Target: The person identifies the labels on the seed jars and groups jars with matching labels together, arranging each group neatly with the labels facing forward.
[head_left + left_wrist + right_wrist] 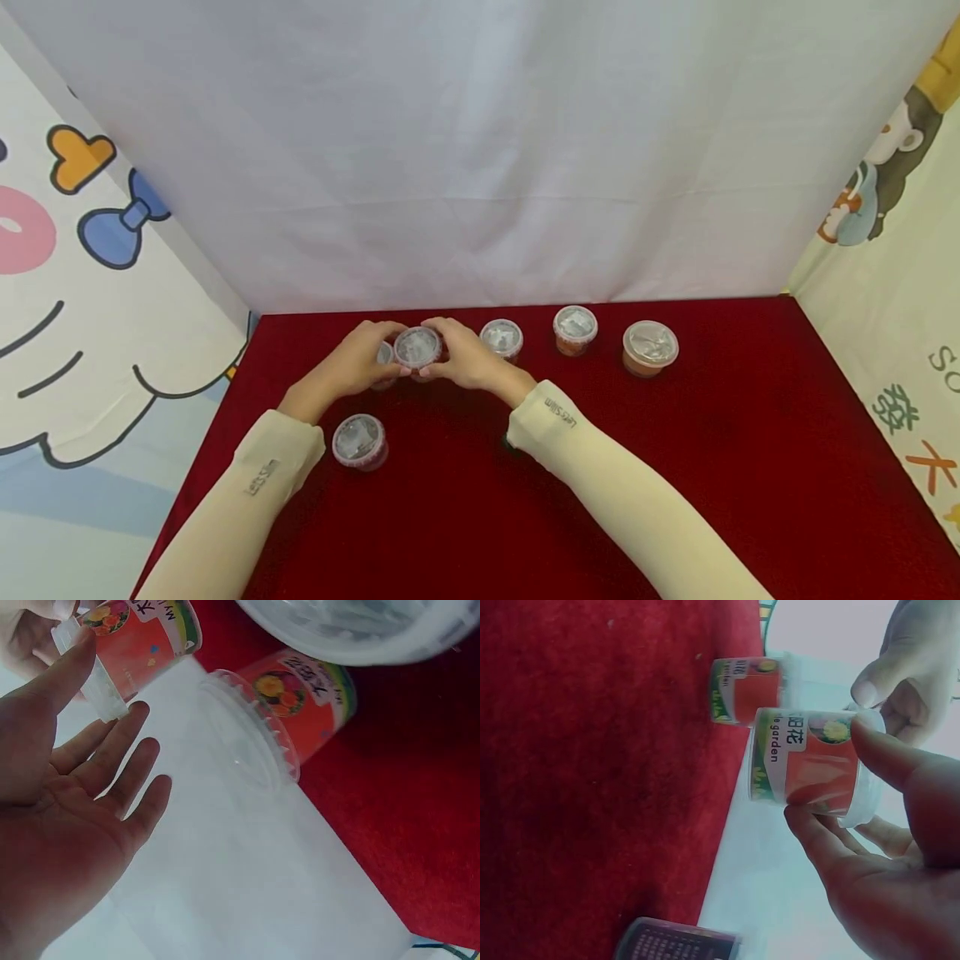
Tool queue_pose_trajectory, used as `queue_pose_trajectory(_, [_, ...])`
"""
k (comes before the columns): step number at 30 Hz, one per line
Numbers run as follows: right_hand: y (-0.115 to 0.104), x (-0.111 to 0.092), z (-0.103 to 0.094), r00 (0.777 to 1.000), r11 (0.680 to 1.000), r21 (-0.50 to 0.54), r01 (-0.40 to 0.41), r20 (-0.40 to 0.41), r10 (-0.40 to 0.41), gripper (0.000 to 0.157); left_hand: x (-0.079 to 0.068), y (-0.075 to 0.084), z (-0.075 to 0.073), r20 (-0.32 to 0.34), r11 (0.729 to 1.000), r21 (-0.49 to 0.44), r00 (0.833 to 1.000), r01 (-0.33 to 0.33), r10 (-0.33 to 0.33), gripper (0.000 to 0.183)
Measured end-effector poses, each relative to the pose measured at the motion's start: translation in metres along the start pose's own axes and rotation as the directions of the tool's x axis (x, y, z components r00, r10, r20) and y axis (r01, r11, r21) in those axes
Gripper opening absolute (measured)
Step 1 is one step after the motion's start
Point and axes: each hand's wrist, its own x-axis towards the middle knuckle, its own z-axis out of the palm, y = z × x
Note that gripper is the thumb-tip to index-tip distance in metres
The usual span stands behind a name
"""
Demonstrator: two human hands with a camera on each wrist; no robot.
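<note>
Both hands are at a lidded clear plastic cup (417,346) near the table's back edge. Its orange label shows flowers and printed characters; in the right wrist view the cup (817,765) looks raised off the cloth. My right hand (471,360) grips its side between thumb and fingers. My left hand (358,360) pinches the lid rim, thumb on one edge and a fingertip at the other in the left wrist view. Partly hidden by the left hand is a second lidded cup (384,353). Another lidded cup (358,440) stands nearer, beside the left wrist.
To the right, along the back of the red-covered table (712,467), stand three more lidded cups: one (501,336) by the right hand, one (575,327) farther over, and a wider one (650,345). A dark thing (511,444) shows beside the right cuff. White cloth (480,167) hangs behind.
</note>
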Motion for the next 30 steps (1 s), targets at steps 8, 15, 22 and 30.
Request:
queue_pose_trajectory(8, [0.005,0.006,0.011,1.000,0.999,-0.047,-0.016,-0.001,0.016,0.072,0.006,-0.009,0.009,-0.003,0.987,0.163,1.000,-0.008,0.008,0.055])
queue_pose_trajectory(15, [0.012,0.010,0.020,1.000,0.996,-0.083,-0.021,-0.011,0.020,0.072,0.010,-0.013,0.016,0.000,0.971,0.235,0.999,-0.035,0.037,0.053])
queue_pose_trajectory(22, [0.016,0.012,0.027,1.000,0.996,-0.082,-0.027,-0.017,0.026,0.070,0.013,-0.013,0.018,-0.012,0.954,0.291,0.997,-0.073,0.080,0.050])
queue_pose_trajectory(30, [0.016,0.012,0.031,1.000,0.996,-0.088,-0.028,-0.013,0.027,0.068,0.013,-0.012,0.021,-0.003,0.945,0.321,0.998,-0.059,0.063,0.050])
